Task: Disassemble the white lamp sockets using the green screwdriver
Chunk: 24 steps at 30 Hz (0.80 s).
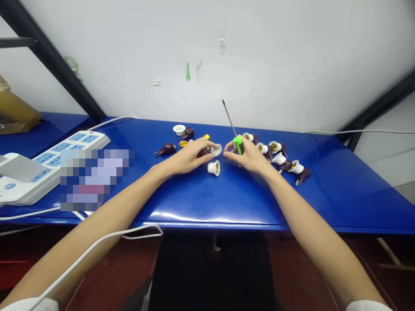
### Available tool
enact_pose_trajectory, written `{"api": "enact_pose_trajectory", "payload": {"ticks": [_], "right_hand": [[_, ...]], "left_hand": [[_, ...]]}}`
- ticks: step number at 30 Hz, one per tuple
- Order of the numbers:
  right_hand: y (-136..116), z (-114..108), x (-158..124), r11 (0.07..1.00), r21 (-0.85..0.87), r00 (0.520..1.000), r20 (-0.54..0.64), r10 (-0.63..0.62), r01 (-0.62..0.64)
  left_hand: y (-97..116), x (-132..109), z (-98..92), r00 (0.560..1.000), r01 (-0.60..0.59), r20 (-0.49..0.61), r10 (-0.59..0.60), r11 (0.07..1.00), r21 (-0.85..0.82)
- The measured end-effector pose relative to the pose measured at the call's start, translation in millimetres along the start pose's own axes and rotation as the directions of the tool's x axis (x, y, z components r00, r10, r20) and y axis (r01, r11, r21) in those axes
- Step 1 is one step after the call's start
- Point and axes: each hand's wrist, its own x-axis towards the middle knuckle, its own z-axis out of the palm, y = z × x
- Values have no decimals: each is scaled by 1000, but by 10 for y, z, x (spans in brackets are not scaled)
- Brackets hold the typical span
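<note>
My right hand (248, 154) is closed round the green and black handle of a screwdriver (239, 146), its long shaft pointing up and away. My left hand (193, 156) has thumb and forefinger apart, reaching over a dark brown part (204, 151) and a white flanged piece (216, 150); whether it touches them I cannot tell. Just below lies a white lamp socket shell (213, 168) with a gold threaded inside. Left of that hand are a brown two-pin plug body (166, 149), a gold threaded cup (183, 144) and a white ring (179, 129) beside another brown body (187, 133).
Several white and brown plug-in lamp holders (281, 161) lie right of my right hand. At left stands a long white power strip (48, 166) beside a blurred-out item (97, 179). A white cable (97, 242) crosses my left forearm. A white wall (259, 65) backs the blue table (201, 203).
</note>
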Motion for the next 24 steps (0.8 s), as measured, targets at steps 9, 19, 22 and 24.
{"api": "enact_pose_trajectory", "payload": {"ticks": [9,19,22,24], "right_hand": [[17,27,4,996,-91,997,-72,-12,5],[70,-22,24,995,-60,996,-54,71,-74],[69,-28,25,994,-45,994,-55,95,-98],[70,-35,26,995,-26,993,-59,100,-101]], "left_hand": [[-168,1,-218,996,85,15,-86,994,68],[-173,-7,-251,999,35,-4,-35,993,112],[15,-31,-305,996,41,82,-37,998,-49],[107,-55,-332,983,60,180,-29,984,-169]]}}
